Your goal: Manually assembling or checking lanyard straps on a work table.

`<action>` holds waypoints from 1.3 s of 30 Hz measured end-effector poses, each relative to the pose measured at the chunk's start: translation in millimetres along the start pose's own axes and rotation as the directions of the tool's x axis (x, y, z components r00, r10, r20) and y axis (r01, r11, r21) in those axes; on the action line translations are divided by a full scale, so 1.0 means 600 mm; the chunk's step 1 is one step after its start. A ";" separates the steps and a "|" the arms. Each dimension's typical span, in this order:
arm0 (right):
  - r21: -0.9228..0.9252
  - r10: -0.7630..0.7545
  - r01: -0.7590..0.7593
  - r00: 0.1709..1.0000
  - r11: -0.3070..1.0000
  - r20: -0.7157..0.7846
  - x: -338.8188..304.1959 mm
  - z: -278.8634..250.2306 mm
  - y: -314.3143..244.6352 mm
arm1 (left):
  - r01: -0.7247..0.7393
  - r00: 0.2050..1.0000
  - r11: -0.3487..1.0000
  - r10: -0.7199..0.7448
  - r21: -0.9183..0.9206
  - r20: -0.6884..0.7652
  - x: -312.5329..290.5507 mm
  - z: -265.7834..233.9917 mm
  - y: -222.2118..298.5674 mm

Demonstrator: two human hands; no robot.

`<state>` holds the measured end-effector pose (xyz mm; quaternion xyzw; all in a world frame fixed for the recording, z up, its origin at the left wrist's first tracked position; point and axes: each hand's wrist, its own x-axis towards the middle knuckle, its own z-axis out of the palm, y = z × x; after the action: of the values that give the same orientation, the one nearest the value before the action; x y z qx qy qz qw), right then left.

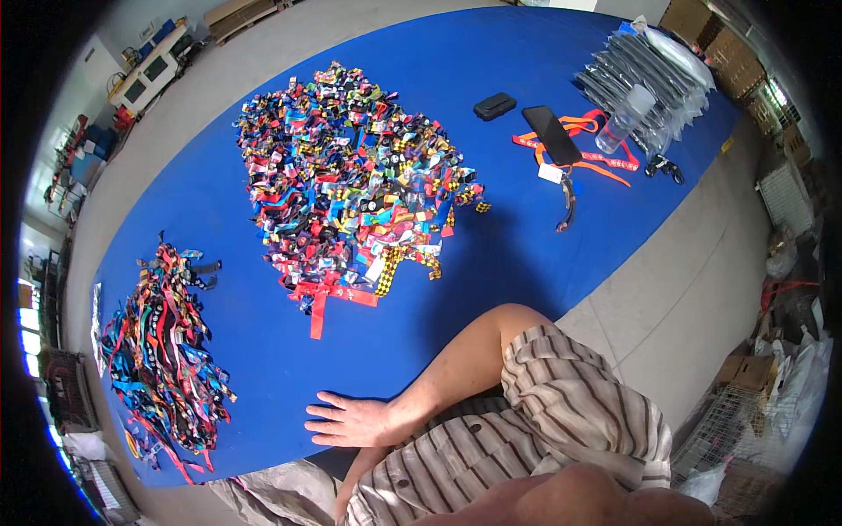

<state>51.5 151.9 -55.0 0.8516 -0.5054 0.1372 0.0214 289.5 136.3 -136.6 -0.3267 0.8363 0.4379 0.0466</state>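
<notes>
My right hand (346, 421) lies flat on the blue table cover (491, 263) near its front edge, fingers spread and pointing left, holding nothing. Its bare forearm runs back to a striped short sleeve (579, 403). Part of my left forearm (355, 478) shows below the table edge; that hand is hidden. A big heap of colourful fabric wristbands (351, 175) covers the table's middle, with a red band (329, 298) trailing from its near side. A smaller heap of bands (162, 351) lies to the left of my hand.
At the far right lie a black phone (553, 133) on orange lanyards (583, 158), a small black case (495, 106), a clear plastic bottle (624, 118) and a stack of grey plastic bags (645, 79). Boxes and wire baskets (745, 412) stand on the floor at right.
</notes>
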 end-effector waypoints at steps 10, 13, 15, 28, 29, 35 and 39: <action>-0.010 0.010 -0.010 0.999 1.000 -0.041 0.006 0.015 -0.001 | 0.065 0.995 0.994 -0.058 -0.084 0.084 -0.046 0.029 -0.005; 0.024 0.030 -0.030 0.999 0.999 -0.014 0.003 -0.005 0.000 | 0.081 0.993 0.990 -0.071 -0.112 0.090 -0.050 0.037 -0.004; 0.020 0.016 -0.016 1.000 1.000 0.000 0.001 -0.014 0.001 | 0.086 0.992 0.988 -0.074 -0.125 0.101 -0.048 0.039 -0.003; 0.144 0.163 -0.108 0.874 0.984 -0.458 0.015 0.040 -0.018 | 0.069 0.944 0.975 0.005 -0.211 0.330 0.075 0.043 0.011; 0.148 0.185 -0.128 0.852 0.981 -0.489 0.024 0.049 -0.019 | 0.071 0.935 0.973 0.012 -0.220 0.354 0.092 0.043 0.015; -0.013 0.153 -0.172 0.903 0.985 -0.400 0.014 0.101 -0.034 | 0.140 0.868 0.953 0.012 -0.269 0.497 0.149 0.046 0.051; 0.216 0.147 -0.095 0.960 0.972 -0.237 0.020 0.075 -0.055 | 0.234 0.840 0.934 -0.055 -0.269 0.540 0.126 0.024 0.057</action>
<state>95.3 150.0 -92.0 0.7925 -0.5334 0.2956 -0.0099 207.1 123.0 -149.0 -0.2610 0.6804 0.6368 0.2516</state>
